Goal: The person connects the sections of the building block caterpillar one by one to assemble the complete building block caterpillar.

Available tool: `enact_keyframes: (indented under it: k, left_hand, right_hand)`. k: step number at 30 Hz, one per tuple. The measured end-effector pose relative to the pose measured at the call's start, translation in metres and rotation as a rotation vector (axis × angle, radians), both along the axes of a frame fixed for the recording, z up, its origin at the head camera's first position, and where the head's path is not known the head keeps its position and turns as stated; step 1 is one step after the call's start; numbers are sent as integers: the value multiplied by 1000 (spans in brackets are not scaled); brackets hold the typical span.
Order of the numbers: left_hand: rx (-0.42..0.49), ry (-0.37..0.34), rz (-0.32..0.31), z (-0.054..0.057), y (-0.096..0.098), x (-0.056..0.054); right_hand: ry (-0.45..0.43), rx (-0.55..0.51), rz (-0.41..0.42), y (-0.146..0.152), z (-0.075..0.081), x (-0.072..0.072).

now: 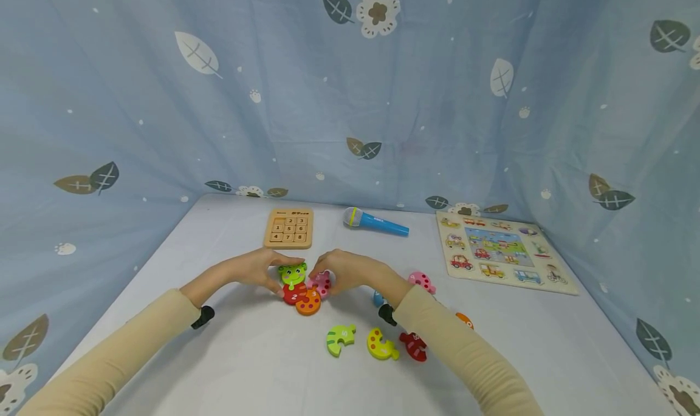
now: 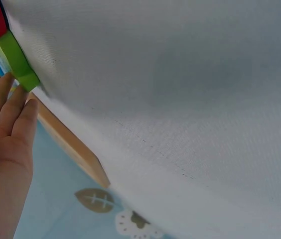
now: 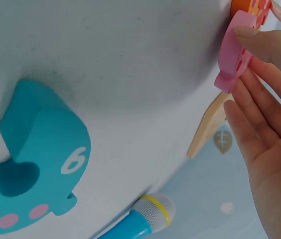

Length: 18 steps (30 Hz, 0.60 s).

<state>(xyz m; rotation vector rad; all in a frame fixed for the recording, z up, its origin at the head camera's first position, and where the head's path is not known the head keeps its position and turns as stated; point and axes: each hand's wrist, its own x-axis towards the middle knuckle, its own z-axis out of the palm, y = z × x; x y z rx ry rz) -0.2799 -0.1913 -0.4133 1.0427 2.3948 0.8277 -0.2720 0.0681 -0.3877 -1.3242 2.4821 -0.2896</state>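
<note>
A: Hands?
B: Left hand (image 1: 255, 268) spans the green head (image 1: 293, 274) and red piece (image 1: 295, 296), thumb and fingers bent round them. Right hand (image 1: 344, 270) pinches the pink piece (image 1: 324, 284).
A: Progress?
B: Caterpillar's between the hands on the worktop (image 1: 240, 349). Head, red 2, orange piece (image 1: 308, 305) look linked; pink's against orange, can't tell if seated.
A: Remaining?
B: Green 5 (image 1: 333, 338), yellow piece (image 1: 374, 343), dark red piece (image 1: 414, 348), blue 6 (image 3: 66, 119), spotted pink (image 1: 420, 279), another orange (image 1: 465, 320), all loose. Probably over half to go.
A: Beyond?
B: Number board (image 1: 284, 214), microphone (image 1: 383, 223), picture board (image 1: 542, 264).
</note>
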Motion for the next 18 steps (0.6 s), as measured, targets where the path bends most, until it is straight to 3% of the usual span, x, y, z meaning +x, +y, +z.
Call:
enact_keyframes:
  k: [18]
  left_hand:
    - [-10,9,5,1,0,2]
  right_hand:
    - [-16,21,-15,-2,-7,1]
